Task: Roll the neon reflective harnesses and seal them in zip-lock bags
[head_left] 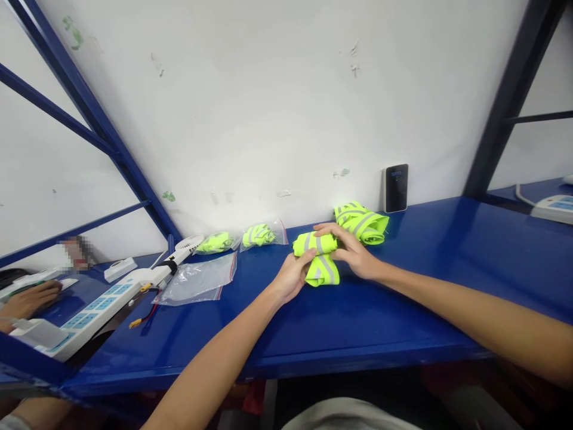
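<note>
I see the roll [313, 242] left of the device [396, 189] and nearer the camera. The left hand [290, 278] grips it, thumb on top; the right hand [358, 257] grips its other end, fingers curled. Risk: if either grip slackens, the roll may unwind, as its tail [323, 272] extends free. Count: one device; one roll; one loose bundle [364, 226] just left of the device; two filled bags [258, 235] farther left; flat bags [199, 279] beyond, at least one, exact number unclear.

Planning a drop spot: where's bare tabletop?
Bare: blue tabletop between upright black device and dark rack post; also near the front edge, between left forearm and right forearm. Crowded: left end, with power strip and resealable bags; centre, left hand and right hand on neon reflective fabric.
</note>
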### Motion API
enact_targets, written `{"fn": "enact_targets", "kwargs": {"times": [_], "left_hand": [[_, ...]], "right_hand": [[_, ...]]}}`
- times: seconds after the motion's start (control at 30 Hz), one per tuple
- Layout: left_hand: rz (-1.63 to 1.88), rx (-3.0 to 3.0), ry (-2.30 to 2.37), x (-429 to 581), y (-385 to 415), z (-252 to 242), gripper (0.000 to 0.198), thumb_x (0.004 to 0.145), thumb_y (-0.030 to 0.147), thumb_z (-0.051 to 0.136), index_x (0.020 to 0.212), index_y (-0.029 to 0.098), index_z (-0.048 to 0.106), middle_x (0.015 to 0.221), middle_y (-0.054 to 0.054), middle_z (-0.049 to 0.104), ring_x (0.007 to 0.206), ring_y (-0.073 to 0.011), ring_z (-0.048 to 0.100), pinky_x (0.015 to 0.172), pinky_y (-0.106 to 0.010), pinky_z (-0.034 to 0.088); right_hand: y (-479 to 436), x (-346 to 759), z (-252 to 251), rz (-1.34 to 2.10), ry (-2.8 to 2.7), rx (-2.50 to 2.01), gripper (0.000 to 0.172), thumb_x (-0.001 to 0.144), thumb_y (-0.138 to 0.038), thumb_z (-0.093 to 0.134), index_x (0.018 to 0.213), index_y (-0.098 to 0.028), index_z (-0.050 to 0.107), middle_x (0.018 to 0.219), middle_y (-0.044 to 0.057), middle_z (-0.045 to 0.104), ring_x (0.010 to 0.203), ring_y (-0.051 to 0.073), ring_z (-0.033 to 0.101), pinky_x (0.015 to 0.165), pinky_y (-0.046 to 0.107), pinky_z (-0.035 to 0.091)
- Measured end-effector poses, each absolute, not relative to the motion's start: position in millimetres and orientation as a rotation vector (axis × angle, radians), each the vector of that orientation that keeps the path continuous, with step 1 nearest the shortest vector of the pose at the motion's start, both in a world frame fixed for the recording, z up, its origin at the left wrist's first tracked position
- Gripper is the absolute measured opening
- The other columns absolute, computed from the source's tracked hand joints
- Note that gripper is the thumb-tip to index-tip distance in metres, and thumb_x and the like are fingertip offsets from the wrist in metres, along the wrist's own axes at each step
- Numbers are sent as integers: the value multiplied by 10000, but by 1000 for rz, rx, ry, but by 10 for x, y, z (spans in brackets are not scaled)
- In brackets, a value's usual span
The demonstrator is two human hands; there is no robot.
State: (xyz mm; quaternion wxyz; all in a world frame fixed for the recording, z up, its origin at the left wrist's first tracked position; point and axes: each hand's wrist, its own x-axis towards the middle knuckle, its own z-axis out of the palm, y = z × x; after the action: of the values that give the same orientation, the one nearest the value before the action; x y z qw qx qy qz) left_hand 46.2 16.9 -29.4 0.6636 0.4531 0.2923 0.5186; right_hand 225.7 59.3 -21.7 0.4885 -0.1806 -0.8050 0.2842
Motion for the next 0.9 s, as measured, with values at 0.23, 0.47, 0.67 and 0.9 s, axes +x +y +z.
{"fn": "enact_targets", "kwargs": {"times": [0.23, 0.47, 0.67, 0.9], "left_hand": [[1202, 1081, 670, 464, 188, -298, 416, 719, 252, 768, 1095, 106, 666, 1019, -104, 729, 898, -223, 685, 816, -310, 510], [1201, 1242, 742, 391, 240, -347, 436, 697, 244, 774, 1090, 92, 663, 997, -110, 729, 835, -221, 682, 761, -314, 501], [1160, 1179, 651, 427, 249, -335, 381, 695, 262, 785, 1023, 90, 694, 937, -107, 728, 811, -194, 666, 764, -296, 476], [1136, 1141, 673, 426, 221, -274, 378, 681, 290, 804, 981, 83, 703, 913, -103, 714, 824, -185, 652, 803, -316, 477]], "right_hand": [[541, 2201, -156, 747, -1896, -623, 324, 862, -383, 608, 1152, -252, 552, 1452, 84, 407, 1388, 287, 324, 1138, 493, 236], [540, 2127, -138, 1509, -1503, -626, 693, 666, -263, 775, 1293, -192, 488, 1249, 130, 627, 1131, 302, 610, 984, 455, 472], [528, 2143, -92, 1239, -1553, -603, 609, 617, -218, 803, 1163, -216, 534, 1101, 51, 689, 1040, 259, 643, 916, 396, 514], [519, 2140, -111, 964, -1667, -575, 598, 663, -232, 767, 1202, -215, 509, 1129, 56, 626, 1054, 255, 606, 926, 383, 493]]}}
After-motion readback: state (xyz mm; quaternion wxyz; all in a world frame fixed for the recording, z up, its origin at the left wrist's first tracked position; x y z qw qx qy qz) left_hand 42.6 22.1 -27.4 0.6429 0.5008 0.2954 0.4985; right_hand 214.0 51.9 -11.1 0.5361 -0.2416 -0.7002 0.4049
